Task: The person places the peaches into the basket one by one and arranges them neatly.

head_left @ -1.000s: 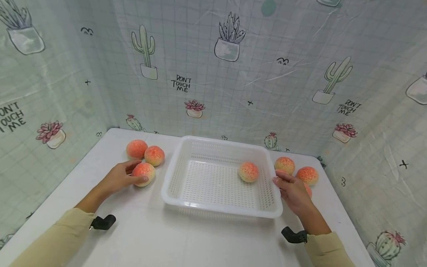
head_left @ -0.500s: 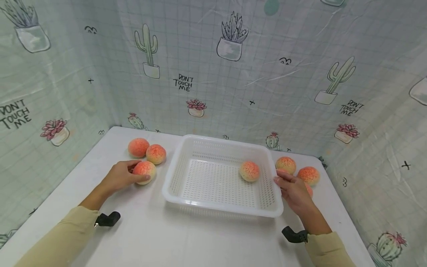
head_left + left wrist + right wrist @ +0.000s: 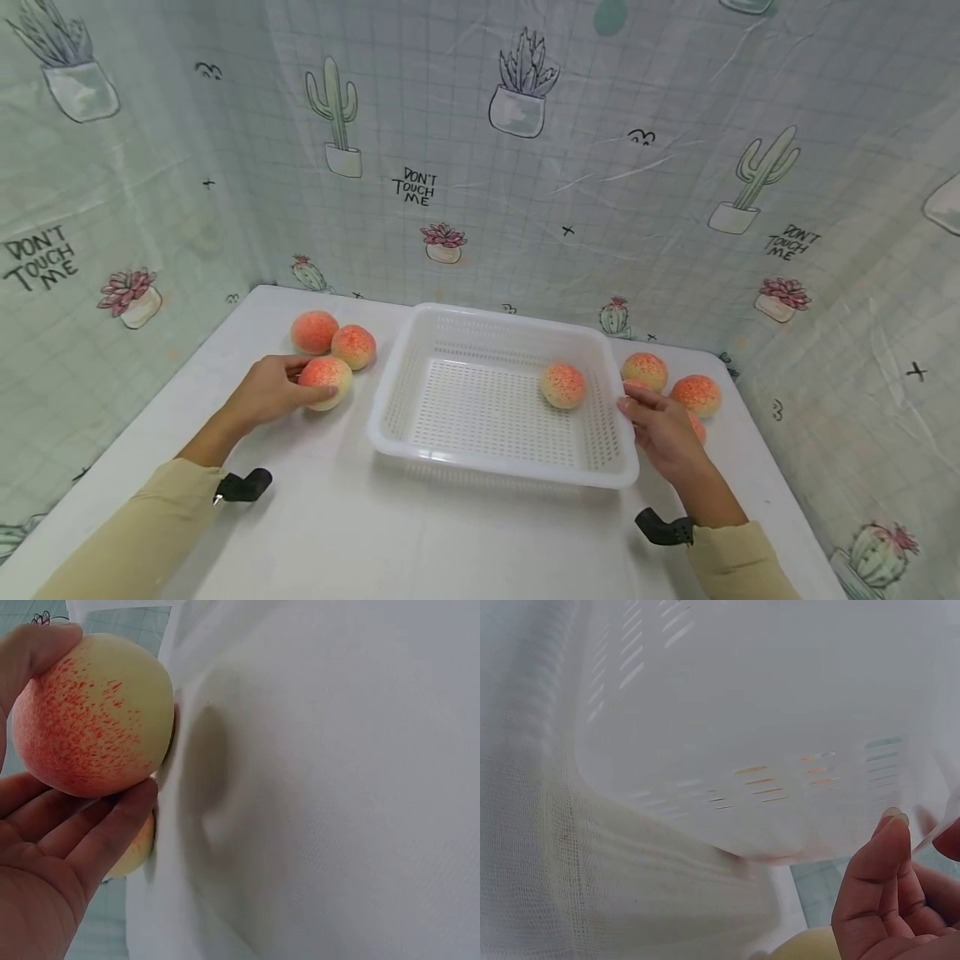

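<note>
My left hand (image 3: pixel 266 392) grips a yellow and red speckled peach (image 3: pixel 327 383), thumb on one side and fingers on the other. In the left wrist view this peach (image 3: pixel 94 712) hangs just off the white cloth, its shadow beside it. Two more peaches, one redder (image 3: pixel 314 332) and one speckled (image 3: pixel 354 347), lie right behind it. A white perforated plastic basket (image 3: pixel 495 477) stands mid-table with one peach (image 3: pixel 563 386) inside, toward its right end. With thumb and fingers, my right hand (image 3: pixel 663 429) pinches the basket's right rim; its fingers (image 3: pixel 881 862) show there in the right wrist view.
Right of the basket lie several peaches, such as one at the back (image 3: pixel 645 372) and one farther right (image 3: pixel 697 395); my right hand partly covers others. A white table (image 3: pixel 450 550) runs up to a cactus-print curtain (image 3: pixel 480 183) at the back and both sides.
The left hand has raised its peach slightly, bringing it closer to the two behind. The right hand and basket keep their places; the head view has shifted a little.
</note>
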A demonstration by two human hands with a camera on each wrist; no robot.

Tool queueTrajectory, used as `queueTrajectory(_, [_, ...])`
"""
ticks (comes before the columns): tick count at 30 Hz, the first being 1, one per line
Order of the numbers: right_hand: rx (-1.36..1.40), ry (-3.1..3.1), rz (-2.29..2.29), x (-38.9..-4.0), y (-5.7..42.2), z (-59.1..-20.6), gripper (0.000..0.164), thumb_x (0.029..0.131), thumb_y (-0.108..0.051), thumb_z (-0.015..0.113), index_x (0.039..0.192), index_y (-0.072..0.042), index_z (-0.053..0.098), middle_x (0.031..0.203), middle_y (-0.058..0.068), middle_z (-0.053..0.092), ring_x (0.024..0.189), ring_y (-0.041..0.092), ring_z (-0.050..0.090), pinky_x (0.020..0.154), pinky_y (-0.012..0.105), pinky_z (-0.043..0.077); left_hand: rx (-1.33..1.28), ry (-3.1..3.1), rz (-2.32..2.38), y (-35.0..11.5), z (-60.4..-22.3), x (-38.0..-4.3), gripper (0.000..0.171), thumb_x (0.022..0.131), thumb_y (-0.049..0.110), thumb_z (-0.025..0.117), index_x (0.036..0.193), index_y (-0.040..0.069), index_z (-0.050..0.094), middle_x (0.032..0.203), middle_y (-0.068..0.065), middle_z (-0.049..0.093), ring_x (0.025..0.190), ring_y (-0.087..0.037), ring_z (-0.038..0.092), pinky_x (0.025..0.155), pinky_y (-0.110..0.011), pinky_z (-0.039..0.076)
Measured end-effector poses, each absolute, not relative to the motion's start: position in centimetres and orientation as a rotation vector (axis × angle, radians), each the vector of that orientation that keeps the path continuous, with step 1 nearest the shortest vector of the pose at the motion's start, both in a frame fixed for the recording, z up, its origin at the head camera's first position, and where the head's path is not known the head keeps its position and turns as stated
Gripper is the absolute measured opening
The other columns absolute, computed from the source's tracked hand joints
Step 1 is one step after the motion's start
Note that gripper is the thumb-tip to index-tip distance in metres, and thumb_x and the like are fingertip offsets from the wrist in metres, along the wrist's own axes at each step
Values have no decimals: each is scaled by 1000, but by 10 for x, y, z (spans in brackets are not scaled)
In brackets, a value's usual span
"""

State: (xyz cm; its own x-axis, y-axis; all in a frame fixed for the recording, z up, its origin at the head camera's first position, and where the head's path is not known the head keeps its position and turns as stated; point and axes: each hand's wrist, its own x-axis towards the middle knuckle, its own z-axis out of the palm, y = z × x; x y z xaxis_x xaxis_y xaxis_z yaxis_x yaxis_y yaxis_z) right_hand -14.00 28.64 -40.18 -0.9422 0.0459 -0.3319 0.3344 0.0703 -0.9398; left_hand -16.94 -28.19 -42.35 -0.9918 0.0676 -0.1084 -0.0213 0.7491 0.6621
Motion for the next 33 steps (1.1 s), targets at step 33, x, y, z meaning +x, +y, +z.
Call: queueTrajectory(33, [372,2100,-2010,-139,288,-406,66,102,-22,69,160,-9,40,120,-19,67,105,2,70,93,23,59,87,2861,1176,-269,-387,-172,91,84,51,84,146,-8,52,137,-28,65,121,-38,65,96,-47,58])
